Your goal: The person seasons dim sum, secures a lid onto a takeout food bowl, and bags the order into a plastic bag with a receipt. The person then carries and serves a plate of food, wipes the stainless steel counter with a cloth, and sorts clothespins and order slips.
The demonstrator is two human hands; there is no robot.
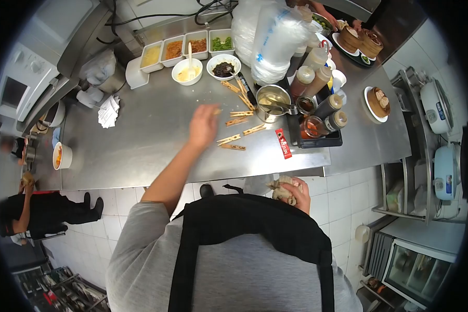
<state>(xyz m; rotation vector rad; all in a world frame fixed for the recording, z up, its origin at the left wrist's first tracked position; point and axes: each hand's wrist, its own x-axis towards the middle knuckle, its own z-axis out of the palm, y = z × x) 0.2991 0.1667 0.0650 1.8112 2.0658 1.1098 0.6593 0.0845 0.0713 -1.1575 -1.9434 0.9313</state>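
Note:
My left hand (205, 125) is over the steel counter (140, 140), its fingers blurred, with a small pale bit at the fingertips that I cannot make out. In my right hand (300, 195), below the counter's front edge, is a crumpled beige cloth (282, 188). Several wooden clothespins (236, 121) lie to the right of my left hand. A red packet (283, 144) is on the counter near its front edge. Behind my left hand stand a white bowl with a spoon (186, 72) and a white bowl of dark food (223, 66).
Trays of chopped food (196, 43) line the back. To the right are a metal pot (273, 102), sauce bottles (332, 106), plastic bags (269, 47) and a bamboo steamer (379, 103). A paper cup (62, 156) stands left. Another person (41, 210) is at far left.

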